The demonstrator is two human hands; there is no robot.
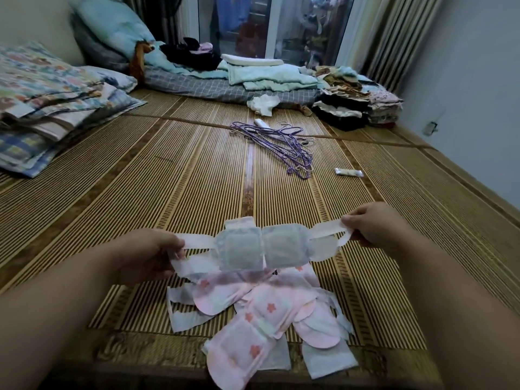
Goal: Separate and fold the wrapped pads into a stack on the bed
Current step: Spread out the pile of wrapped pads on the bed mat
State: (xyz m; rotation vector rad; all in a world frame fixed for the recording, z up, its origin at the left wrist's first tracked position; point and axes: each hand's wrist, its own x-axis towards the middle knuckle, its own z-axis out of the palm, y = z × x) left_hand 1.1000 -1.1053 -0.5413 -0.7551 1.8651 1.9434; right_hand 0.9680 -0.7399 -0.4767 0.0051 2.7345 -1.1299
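I hold a white pad (261, 247) stretched out sideways above the bamboo mat, its two padded halves facing me and its wrapper flaps spread at both ends. My left hand (146, 256) pinches the left flaps. My right hand (375, 225) pinches the right flap. Beneath it lies a loose pile of pink pads with star prints (270, 308), mixed with white wrapper pieces (183, 311). One more white pad (240, 222) peeks out behind the held one.
The bed is covered by a striped bamboo mat (140, 178). Purple wire hangers (284, 144) and a small wrapped tube (349, 172) lie mid-bed. Folded quilts (47, 108) sit at the left, folded clothes (351, 99) and bedding (253, 77) at the back.
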